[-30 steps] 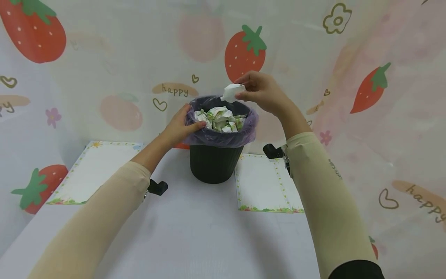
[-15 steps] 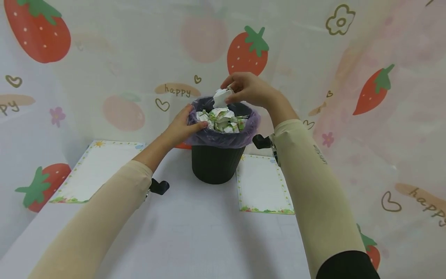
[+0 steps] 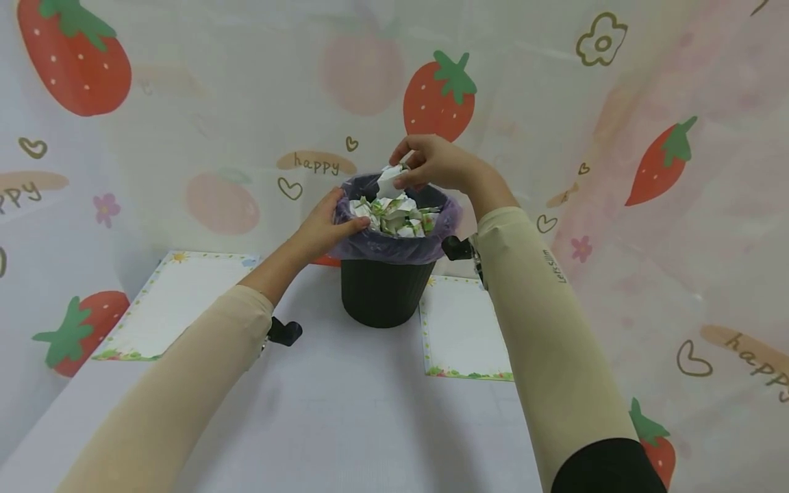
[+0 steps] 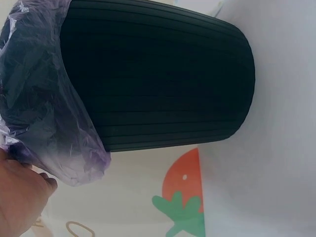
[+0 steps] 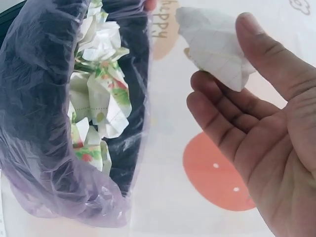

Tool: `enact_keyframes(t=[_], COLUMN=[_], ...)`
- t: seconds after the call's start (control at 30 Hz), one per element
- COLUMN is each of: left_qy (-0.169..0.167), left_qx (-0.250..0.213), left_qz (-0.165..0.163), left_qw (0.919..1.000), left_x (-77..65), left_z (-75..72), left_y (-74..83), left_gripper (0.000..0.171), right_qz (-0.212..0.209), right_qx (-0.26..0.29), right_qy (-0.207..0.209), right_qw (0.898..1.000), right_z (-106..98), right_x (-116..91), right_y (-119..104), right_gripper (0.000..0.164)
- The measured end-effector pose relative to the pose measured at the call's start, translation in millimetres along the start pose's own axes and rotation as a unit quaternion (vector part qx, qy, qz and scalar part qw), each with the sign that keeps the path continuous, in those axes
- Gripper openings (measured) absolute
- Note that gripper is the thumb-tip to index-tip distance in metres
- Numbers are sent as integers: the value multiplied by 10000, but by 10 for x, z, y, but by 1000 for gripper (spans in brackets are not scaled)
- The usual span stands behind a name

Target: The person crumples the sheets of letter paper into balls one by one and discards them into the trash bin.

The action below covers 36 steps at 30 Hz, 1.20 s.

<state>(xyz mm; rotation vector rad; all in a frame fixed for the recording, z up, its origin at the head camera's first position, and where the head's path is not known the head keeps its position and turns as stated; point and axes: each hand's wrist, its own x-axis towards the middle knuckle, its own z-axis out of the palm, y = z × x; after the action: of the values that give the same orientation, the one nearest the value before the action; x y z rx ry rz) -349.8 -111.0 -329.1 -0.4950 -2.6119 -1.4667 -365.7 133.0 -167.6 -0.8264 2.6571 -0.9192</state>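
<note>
A dark ribbed trash bin [image 3: 385, 294] stands on the white table, lined with a translucent purple bag [image 4: 34, 94] folded over its rim. Crumpled paper balls [image 5: 106, 91] with printed green and red edges fill much of its mouth. My left hand [image 3: 323, 226] grips the bin's lined rim on the left side, thumb over the edge. Over the rear of the opening, my right hand [image 3: 440, 164] pinches a crumpled white paper ball [image 5: 215, 44] between thumb and fingers. In the right wrist view this ball is apart from the others.
One flat sheet of paper [image 3: 172, 294] with a decorated border lies left of the bin on the table [image 3: 345, 418]. Another bordered sheet [image 3: 462, 335] lies to the right, partly covered by my right sleeve. A strawberry-printed backdrop [image 3: 259, 82] rises behind the table.
My right hand has moved left and slightly down with the paper ball, from above the bin's right rear rim to over its opening. My left hand has stayed on the rim.
</note>
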Motion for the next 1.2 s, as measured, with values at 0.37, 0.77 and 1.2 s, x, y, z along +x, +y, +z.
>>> enact_keyframes(t=[0.37,0.77,1.2], left_qy=[4,39,28], left_qx=[-45,-77,29], left_qz=[48,64,7], left_qw=[10000,9999,10000], left_x=[9,11,9], left_z=[8,-6,-21], left_y=[-14,-14,-9], left_gripper=[101,100,99], right_qz=[-76,78,-235], right_qx=[310,287,-359], right_qy=[69,-86,126], right_qw=[9995,9995,9990], right_z=[42,120,106], right_x=[34,-83,-84], right_y=[92,-136,229], right_gripper=[30,62,57])
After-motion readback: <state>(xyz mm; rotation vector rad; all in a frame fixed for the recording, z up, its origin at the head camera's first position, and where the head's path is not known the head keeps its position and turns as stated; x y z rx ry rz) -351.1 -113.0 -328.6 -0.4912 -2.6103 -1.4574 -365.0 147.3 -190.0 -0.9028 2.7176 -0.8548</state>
